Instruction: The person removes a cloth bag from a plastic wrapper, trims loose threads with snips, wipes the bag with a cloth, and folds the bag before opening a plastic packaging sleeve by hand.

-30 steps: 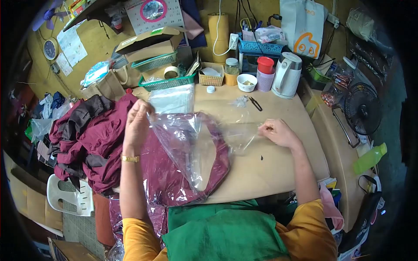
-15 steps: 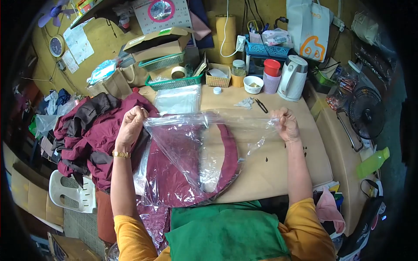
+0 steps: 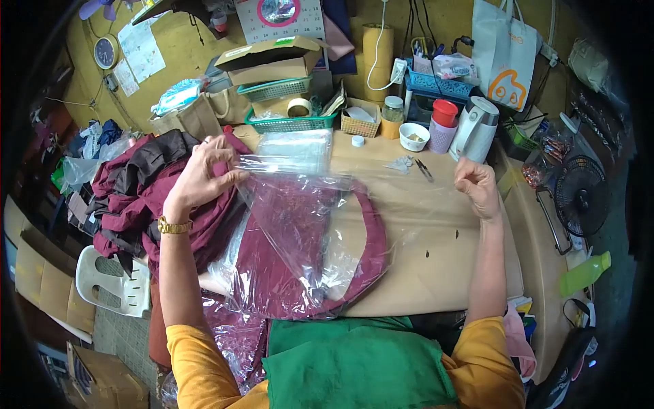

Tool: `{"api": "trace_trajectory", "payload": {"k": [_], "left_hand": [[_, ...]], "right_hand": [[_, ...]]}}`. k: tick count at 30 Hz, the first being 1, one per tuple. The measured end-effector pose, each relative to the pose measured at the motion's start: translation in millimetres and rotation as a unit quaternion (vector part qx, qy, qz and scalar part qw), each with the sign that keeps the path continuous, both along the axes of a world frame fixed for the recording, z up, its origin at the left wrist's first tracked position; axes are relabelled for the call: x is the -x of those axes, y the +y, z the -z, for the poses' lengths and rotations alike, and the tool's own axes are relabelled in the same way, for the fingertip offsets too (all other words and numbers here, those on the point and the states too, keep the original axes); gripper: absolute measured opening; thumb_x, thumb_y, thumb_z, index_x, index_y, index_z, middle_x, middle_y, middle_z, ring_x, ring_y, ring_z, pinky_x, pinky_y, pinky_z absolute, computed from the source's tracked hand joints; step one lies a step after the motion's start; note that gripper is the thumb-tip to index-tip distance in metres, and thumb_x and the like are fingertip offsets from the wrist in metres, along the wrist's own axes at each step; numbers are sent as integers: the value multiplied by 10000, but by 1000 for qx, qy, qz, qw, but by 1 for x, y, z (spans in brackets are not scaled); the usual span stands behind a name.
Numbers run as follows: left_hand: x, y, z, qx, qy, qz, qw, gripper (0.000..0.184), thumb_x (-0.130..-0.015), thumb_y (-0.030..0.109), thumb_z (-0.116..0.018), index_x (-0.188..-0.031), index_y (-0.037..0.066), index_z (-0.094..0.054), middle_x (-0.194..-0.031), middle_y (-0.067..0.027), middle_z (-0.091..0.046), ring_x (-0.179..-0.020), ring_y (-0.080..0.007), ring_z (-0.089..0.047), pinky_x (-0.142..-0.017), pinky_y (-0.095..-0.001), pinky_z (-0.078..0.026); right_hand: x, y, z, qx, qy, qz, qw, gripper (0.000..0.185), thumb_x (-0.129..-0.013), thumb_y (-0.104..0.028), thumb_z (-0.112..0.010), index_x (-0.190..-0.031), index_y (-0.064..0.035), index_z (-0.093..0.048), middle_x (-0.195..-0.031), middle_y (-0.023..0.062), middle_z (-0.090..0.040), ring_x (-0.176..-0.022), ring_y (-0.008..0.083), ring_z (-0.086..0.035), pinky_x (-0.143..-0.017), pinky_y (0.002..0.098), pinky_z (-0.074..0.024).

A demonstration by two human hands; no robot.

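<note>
A clear plastic bag lies across the table in front of me, with a folded maroon garment in or under it; the film makes it hard to tell which. My left hand is at the bag's upper left corner, its thumb along the edge and its fingers curled over the film. Off to the right, my right hand is closed in a pinch above the table. Faint, blurred clear film stretches from the bag toward it.
A heap of maroon and dark clothes lies at the left. Flat clear bags lie behind the work. Small black snips, a white bowl and a kettle stand or lie toward the back right. A white chair is at the left.
My hands have moved farther apart, and the right has drawn out to the right and up. The left thumb has straightened away from its fingers. The view has shifted slightly.
</note>
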State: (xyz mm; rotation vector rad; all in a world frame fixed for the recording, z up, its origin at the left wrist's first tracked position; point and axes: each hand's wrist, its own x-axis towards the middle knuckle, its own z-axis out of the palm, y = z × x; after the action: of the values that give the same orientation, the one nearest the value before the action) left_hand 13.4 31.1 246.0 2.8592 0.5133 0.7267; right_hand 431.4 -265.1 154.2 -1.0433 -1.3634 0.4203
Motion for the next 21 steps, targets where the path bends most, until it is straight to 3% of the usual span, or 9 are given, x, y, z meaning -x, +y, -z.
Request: {"api": "trace_trajectory", "payload": {"k": [3,7,9,11,13,14,15,18,21], "left_hand": [[2,-5,-12,-43,-13,-8,999,351,-764,319,-806,-730,53,-579,-831,-80,-541,-906,-269,-532,-1006,-422,-339],[8,1,-13,122,-8,74,990,323,-776,271,-814,-744,46,-584,-1006,-79,-594,-1031,-239,-546,-1007,-409,-376],[-1,-13,-6,423,-168,257,853,306,-765,253,-830,-741,64,-591,-1003,-72,-613,-1010,-214,-565,-963,-374,-429],[-9,-3,4,429,-187,300,832,302,-750,239,-846,-740,71,-596,-948,-55,-610,-951,-195,-585,-913,-324,-458],[-17,5,7,439,-176,406,782,302,-736,221,-855,-741,67,-596,-872,-35,-606,-891,-168,-568,-822,-299,-461],[-19,2,4,399,-173,386,814,292,-757,207,-843,-741,52,-596,-788,-23,-587,-798,-155,-535,-688,-301,-430],[-18,-3,-1,398,-174,386,814,292,-757,207,-843,-741,52,-596,-788,-23,-587,-798,-155,-535,-688,-301,-430],[-15,-16,-15,225,-25,119,967,289,-783,200,-811,-720,13,-600,-734,3,-566,-689,-175,-522,-633,-333,-424],[-17,-6,-11,48,30,104,993,307,-758,226,-818,-714,8,-605,-710,-10,-553,-687,-193,-525,-643,-324,-429]], "right_hand": [[-7,0,6,-16,34,24,999,247,-851,-232,-757,-788,-76,-576,-773,-18,-497,-717,75,-416,-654,227,-308],[-12,4,17,-15,58,31,998,181,-902,-225,-708,-863,-103,-581,-779,-38,-512,-741,63,-450,-690,225,-353],[-1,12,16,-49,93,19,994,202,-908,-249,-701,-855,-109,-565,-752,-38,-500,-728,71,-439,-693,240,-347],[3,14,18,-80,129,8,988,224,-914,-272,-693,-848,-115,-548,-726,-37,-488,-715,80,-429,-696,256,-340],[-3,16,24,-99,200,-143,964,266,-914,-295,-689,-813,-119,-518,-696,-34,-486,-675,89,-417,-689,279,-335],[-5,16,24,-99,199,-143,964,266,-914,-295,-689,-813,-119,-518,-696,-34,-486,-675,89,-417,-689,279,-335],[-8,16,25,-94,189,-157,965,278,-911,-291,-693,-806,-116,-505,-692,-29,-481,-659,91,-412,-670,274,-332],[-12,9,25,-50,156,-135,977,266,-902,-259,-707,-812,-99,-515,-679,-28,-464,-630,98,-406,-644,265,-338],[2,-2,16,27,69,-23,997,206,-863,-177,-736,-822,-72,-564,-671,-30,-456,-642,106,-421,-639,260,-360]]}}
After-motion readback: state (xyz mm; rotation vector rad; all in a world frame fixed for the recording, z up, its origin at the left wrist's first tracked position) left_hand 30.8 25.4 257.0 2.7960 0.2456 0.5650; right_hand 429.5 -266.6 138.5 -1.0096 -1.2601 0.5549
